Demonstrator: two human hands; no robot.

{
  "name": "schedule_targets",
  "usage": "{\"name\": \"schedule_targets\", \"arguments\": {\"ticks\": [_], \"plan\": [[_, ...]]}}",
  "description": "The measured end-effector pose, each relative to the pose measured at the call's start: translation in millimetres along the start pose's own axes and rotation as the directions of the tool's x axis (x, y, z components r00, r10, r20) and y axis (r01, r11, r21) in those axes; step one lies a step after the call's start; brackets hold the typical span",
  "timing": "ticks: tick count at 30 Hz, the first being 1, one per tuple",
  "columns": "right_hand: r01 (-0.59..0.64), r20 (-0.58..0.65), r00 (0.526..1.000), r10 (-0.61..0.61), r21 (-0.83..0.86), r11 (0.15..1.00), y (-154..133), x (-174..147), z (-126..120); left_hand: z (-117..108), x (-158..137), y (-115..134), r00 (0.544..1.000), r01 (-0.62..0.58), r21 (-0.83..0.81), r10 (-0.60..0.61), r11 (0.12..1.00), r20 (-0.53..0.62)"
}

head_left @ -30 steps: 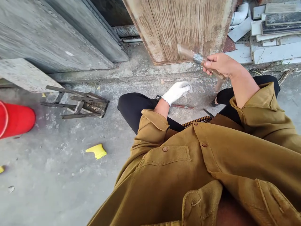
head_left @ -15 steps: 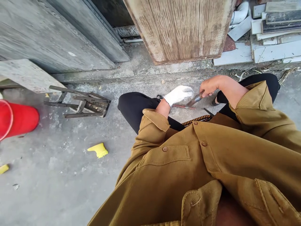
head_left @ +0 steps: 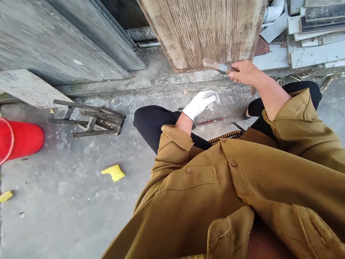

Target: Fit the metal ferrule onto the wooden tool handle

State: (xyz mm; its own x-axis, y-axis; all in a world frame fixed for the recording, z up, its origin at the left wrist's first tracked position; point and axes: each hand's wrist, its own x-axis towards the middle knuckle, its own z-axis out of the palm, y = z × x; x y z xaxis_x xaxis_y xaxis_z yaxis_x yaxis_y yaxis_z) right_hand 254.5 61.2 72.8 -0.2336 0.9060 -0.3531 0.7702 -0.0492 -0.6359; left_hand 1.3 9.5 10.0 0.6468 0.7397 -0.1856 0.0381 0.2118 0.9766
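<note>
My right hand [head_left: 244, 72], bare, is closed around a stick-like tool [head_left: 223, 68] with a band of silvery wire around it. Motion smears the tool's pale far end, which points left in front of the wooden panel's lower edge, so its kind is unclear. A brown end shows below the hand. My left hand [head_left: 201, 103] wears a white glove with its fingers curled in over the ground; whether something is inside them is hidden. Just below it, a thin reddish rod [head_left: 211, 121] with a wire-wrapped end lies on the concrete.
A weathered wooden panel [head_left: 199, 39] stands ahead, grey boards [head_left: 81, 43] to its left. White slabs [head_left: 315, 55] are stacked at right. A small wooden stool [head_left: 93, 118] lies tipped over near a red bucket [head_left: 24, 138]. A yellow piece [head_left: 114, 172] lies on the floor.
My right hand has lifted the wire-banded tool up and away from the left hand, towards the wooden panel. My left glove has risen slightly, and the reddish rod shows more fully.
</note>
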Motion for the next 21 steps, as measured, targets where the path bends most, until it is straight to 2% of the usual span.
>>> {"name": "schedule_targets", "arguments": {"ticks": [2, 3, 5, 8, 12, 13, 14, 15, 16, 18, 19, 21], "plan": [[0.004, 0.134, 0.990, 0.037, -0.291, 0.957, -1, 6, 8, -3, -1, 0, 1.000, -0.002, 0.008, 0.002, 1.000, -0.011], [0.026, 0.228, 0.971, 0.065, -0.376, 0.926, -1, 7, 12, -4, -1, 0, 1.000, 0.011, 0.023, -0.010, 1.000, -0.023], [0.104, 0.439, 0.892, 0.110, -0.436, 0.894, -3, 5, 17, -5, -1, 0, 0.997, 0.028, 0.074, -0.022, 0.997, -0.068], [0.204, 0.678, 0.728, 0.105, -0.360, 0.910, -8, -3, 23, -5, -3, -1, 0.989, 0.004, 0.138, 0.016, 0.990, -0.148], [0.218, 0.848, 0.529, -0.028, -0.104, 0.970, -10, -13, 17, -8, -3, -3, 0.985, -0.024, 0.191, 0.055, 0.981, -0.161], [0.210, 0.856, 0.509, -0.092, -0.020, 0.978, -10, -14, 12, -9, -2, -4, 0.985, -0.023, 0.199, 0.057, 0.980, -0.165], [0.195, 0.840, 0.517, -0.162, 0.069, 0.978, -9, -16, 6, -9, -1, -4, 0.984, -0.014, 0.197, 0.049, 0.980, -0.173], [0.180, 0.794, 0.562, -0.231, 0.156, 0.971, -8, -18, 0, -9, 0, -5, 0.983, 0.004, 0.181, 0.029, 0.983, -0.179], [0.168, 0.711, 0.642, -0.288, 0.236, 0.957, -7, -19, -7, -9, 2, -5, 0.984, 0.029, 0.155, -0.001, 0.987, -0.176], [0.177, 0.436, 0.828, -0.352, 0.393, 0.902, -6, -20, -15, -6, 4, -6, 0.988, 0.074, 0.096, -0.061, 0.993, -0.139], [0.194, 0.277, 0.898, -0.343, 0.451, 0.871, -5, -20, -17, -4, 4, -6, 0.991, 0.085, 0.071, -0.077, 0.994, -0.110], [0.203, 0.027, 0.970, -0.241, 0.453, 0.868, -3, -15, -16, 1, 4, -4, 0.996, 0.074, 0.030, -0.073, 0.997, -0.051]]}}
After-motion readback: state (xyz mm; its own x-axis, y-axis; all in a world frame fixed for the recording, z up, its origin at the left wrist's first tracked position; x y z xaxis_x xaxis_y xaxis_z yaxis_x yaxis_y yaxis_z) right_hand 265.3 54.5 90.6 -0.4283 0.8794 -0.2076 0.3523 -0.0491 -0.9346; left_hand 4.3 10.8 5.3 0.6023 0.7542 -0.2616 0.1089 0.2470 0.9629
